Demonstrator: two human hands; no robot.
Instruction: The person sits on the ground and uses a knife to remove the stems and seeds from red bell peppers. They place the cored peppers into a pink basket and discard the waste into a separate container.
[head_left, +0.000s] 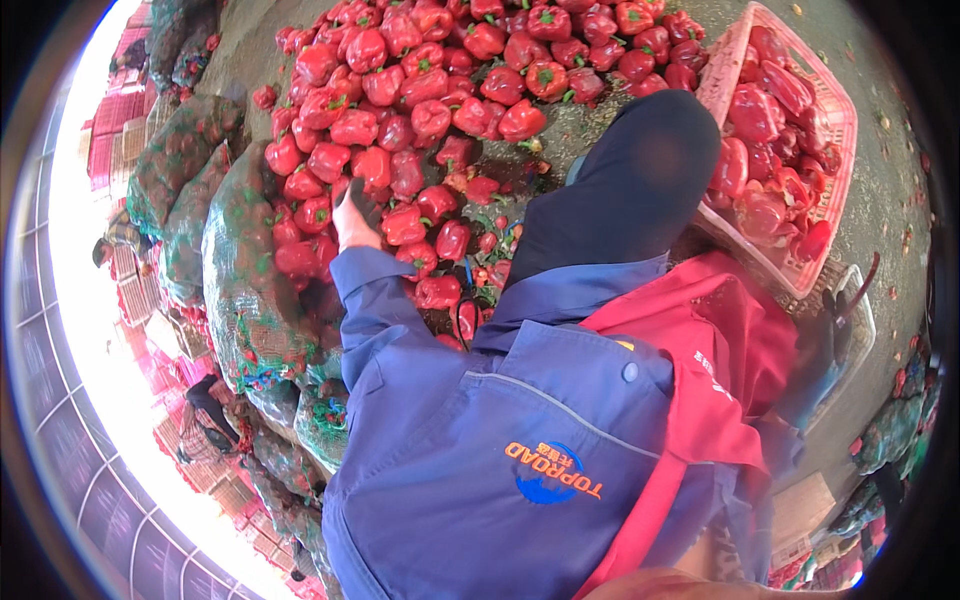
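My left hand (357, 216), with dark covering on the fingers, reaches into a large heap of red bell peppers (427, 82). Its fingers touch peppers at the heap's near left side; whether they grip one cannot be told. Over on the right, my right hand (831, 319) is blurred and wears a dark glove. From it sticks out a thin, curved, dark reddish tool (866, 281), perhaps a knife. Just beyond that hand, a pink plastic crate (844, 127) holds cut red pepper pieces (761, 150). My bent knee (637, 165) lies between heap and crate.
Filled mesh sacks (251, 255) line the left side of the heap. Pepper scraps and stems (499, 240) litter the concrete floor (889, 195). A pale crate rim (862, 330) shows by my right hand. Another person (206, 424) is among stacked cartons (225, 491) farther left.
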